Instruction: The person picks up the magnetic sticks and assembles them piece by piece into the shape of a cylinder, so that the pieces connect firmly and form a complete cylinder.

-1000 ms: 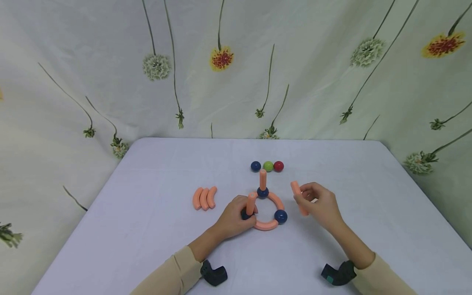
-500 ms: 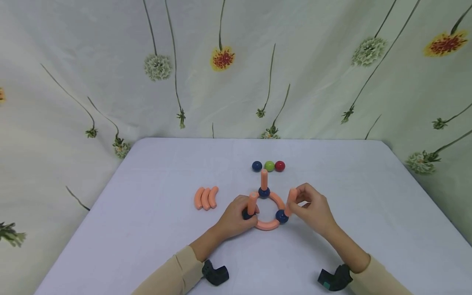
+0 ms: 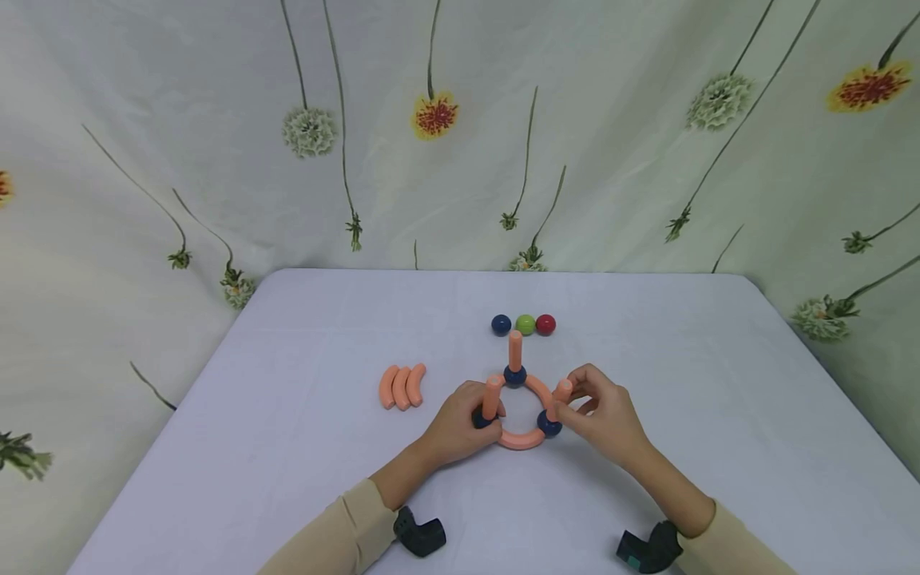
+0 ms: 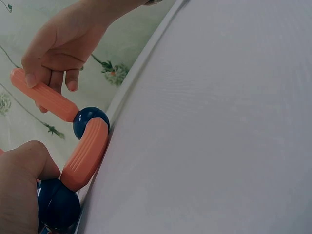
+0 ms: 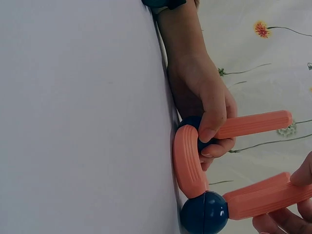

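Observation:
A ring of curved orange rods point(image 3: 521, 440) joined by three dark blue balls lies mid-table. Straight orange rods stand upright on its back ball point(image 3: 514, 376) and left ball point(image 4: 58, 207). My left hand point(image 3: 460, 423) grips that left ball, its thumb and fingers around it below the left upright rod point(image 3: 492, 397). Between thumb and fingers, my right hand point(image 3: 607, 411) pinches a third straight orange rod point(image 5: 268, 197). The lower end of this rod touches the right blue ball point(image 5: 204, 214), and it leans slightly right in the head view.
Behind the ring sit a blue ball point(image 3: 501, 324), a green ball point(image 3: 525, 324) and a red ball point(image 3: 545, 324) in a row. Three curved orange rods point(image 3: 402, 388) lie side by side on the left. A flowered cloth point(image 3: 611, 160) hangs behind the table.
My right hand has brought the straight rod leftward, from beside the ring onto the right blue ball, and tipped it more upright. My left hand keeps its hold on the left ball.

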The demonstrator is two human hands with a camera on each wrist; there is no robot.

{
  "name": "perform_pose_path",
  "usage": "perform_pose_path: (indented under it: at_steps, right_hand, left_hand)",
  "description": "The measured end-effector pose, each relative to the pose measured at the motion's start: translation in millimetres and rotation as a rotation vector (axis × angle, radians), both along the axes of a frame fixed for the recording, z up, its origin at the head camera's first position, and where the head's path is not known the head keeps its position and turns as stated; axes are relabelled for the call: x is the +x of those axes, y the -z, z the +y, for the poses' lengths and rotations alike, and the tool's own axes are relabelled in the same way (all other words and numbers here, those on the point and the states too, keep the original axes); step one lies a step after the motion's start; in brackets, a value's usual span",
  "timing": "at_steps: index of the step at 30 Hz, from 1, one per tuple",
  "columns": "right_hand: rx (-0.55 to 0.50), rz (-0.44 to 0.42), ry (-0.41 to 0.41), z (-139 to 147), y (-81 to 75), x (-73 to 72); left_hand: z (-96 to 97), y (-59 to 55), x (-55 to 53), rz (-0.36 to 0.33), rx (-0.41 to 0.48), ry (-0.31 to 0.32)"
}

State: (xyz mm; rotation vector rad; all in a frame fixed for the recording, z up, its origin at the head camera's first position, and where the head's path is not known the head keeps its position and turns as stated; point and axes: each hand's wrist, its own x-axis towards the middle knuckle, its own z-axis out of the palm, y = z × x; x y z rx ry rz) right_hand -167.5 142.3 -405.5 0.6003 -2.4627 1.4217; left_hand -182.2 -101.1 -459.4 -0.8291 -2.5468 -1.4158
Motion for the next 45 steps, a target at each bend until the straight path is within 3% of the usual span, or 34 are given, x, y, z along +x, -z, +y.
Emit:
perform_pose_path:
  at_steps: [9, 17, 23, 29, 31, 38, 45]
  right_hand:
    - [0.002, -0.061, -0.057, 1, 10.1, -0.1]
    - [0.097, -0.115, -0.132, 8, 17.8, -8.6]
    - [0.118, -0.172, -0.268, 19, 22.4, -22.9]
    - [-0.079, -0.246, -0.494, 35, 30.0, -51.8]
    - [-0.126, -0.287, -0.492, 37, 29.9, -58.9]
    - [-0.110, -0.441, -0.289, 23, 25.2, -71.8]
    - [-0.070, -0.381, -0.310, 6, 29.8, -82.6]
  left_hand:
    - [-0.8, -0.1, 1.7, 0.018, -0.001, 0.004]
    - [-0.2, -1.0, 0.1, 0.040, -0.003, 0.005]
    - [-0.3, -3.2, -0.8, 0.032, -0.010, 0.006]
    - [0.1, -3.4, -0.8, 0.001, -0.009, 0.003]
    - [-0.3, -3.0, -0.1, -0.012, -0.011, 0.002]
    - [0.8, -5.4, 1.2, -0.022, -0.004, -0.006]
    - [0.9, -6.2, 1.9, -0.039, 0.006, -0.006]
